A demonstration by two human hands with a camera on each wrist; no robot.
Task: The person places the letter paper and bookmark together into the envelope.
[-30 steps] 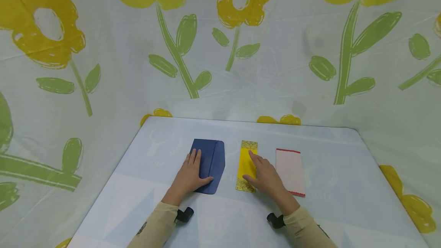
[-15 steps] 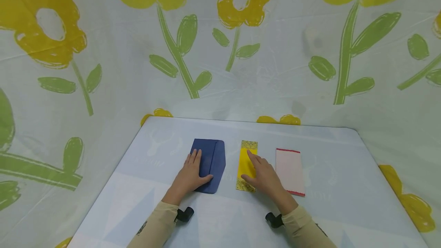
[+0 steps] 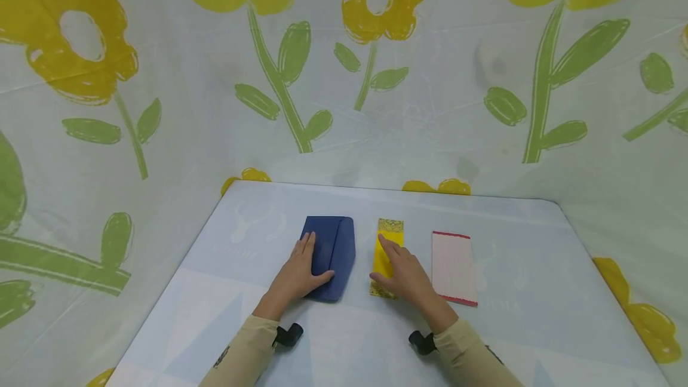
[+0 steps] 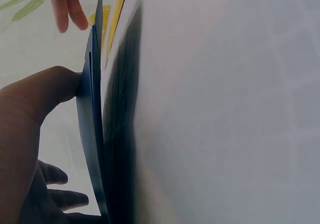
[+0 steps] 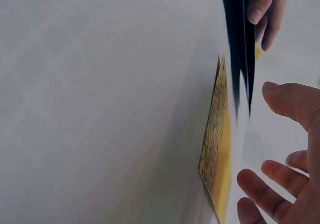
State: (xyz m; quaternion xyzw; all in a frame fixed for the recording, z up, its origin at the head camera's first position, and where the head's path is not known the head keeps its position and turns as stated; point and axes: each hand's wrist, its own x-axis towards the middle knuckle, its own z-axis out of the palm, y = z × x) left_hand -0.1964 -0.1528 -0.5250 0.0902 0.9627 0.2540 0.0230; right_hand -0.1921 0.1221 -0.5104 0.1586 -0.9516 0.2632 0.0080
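Observation:
My left hand rests on the dark blue paper envelope, its flap side to the right. The fingers lie straight over the left part, and the thumb touches its face in the left wrist view. Above the narrow yellow strip, which has gold-patterned ends, my right hand is held with fingers spread and nothing in them. The right wrist view shows a gap between these fingers and the patterned end of the strip.
A pale pink rectangle with red top and bottom edges lies to the right of the strip. Everything lies on a pale blue-white table. A flower-printed curtain stands behind and at the sides.
My right hand has moved a little left over the yellow strip. My left hand stays on the blue envelope. The head view has shifted slightly.

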